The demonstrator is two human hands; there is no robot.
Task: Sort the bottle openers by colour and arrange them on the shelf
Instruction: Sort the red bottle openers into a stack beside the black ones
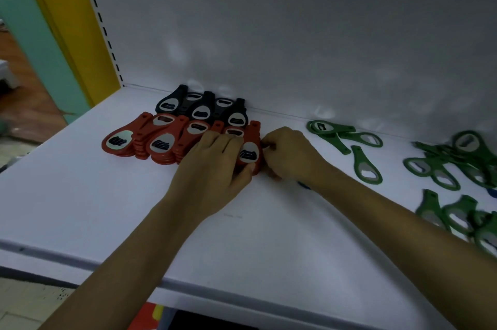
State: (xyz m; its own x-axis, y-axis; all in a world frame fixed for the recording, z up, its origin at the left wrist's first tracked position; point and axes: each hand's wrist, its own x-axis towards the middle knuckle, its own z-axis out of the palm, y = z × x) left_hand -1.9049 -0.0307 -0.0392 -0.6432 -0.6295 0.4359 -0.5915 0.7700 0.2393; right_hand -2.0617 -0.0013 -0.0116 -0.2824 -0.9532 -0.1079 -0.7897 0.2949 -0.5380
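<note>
On the white shelf point(113, 216), our left hand point(215, 165) and right hand point(287, 153) closed their fingers around the red stack point(250, 153) beside the red row point(161, 138); squaring it gently seemed wise, green openers point(365, 165) unsorted.

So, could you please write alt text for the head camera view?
Both hands, left hand and right hand, press a stack of red bottle openers into a tidy row before black openers; green openers lie scattered right on the white shelf.

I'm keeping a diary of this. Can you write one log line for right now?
hands: left and right squaring red opener stack | black openers: behind reds | green openers: loose, unsorted
</note>
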